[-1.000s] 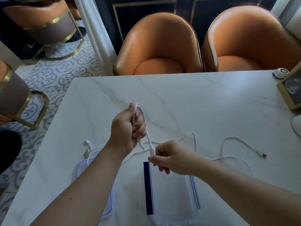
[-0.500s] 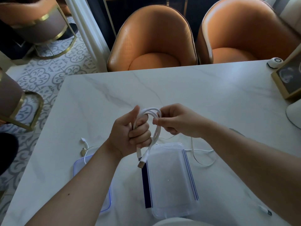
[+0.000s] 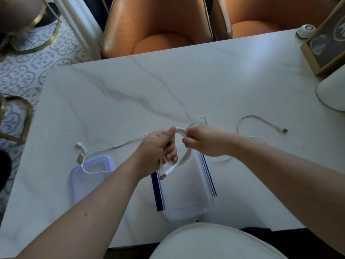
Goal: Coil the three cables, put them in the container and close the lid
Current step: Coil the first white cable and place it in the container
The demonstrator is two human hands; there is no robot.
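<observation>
White cable (image 3: 183, 146) is hanging looped above the open container (image 3: 183, 193). Left hand (image 3: 156, 152) is fisting its strands, forearm angled inward; right hand (image 3: 203, 142) is pinching the loop's top. Lid (image 3: 89, 181) is lying left.

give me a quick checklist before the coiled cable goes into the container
1. Coil held: white cable looped between left hand and right hand - ok.
2. USB plug tucked in - not ok, it dangles.
3. Clear container open, directly under the coil - ok.
4. Lid clear - not ok, a thin cable lies across it.
5. Third cable coiled - not ok, loose on the table.
</observation>
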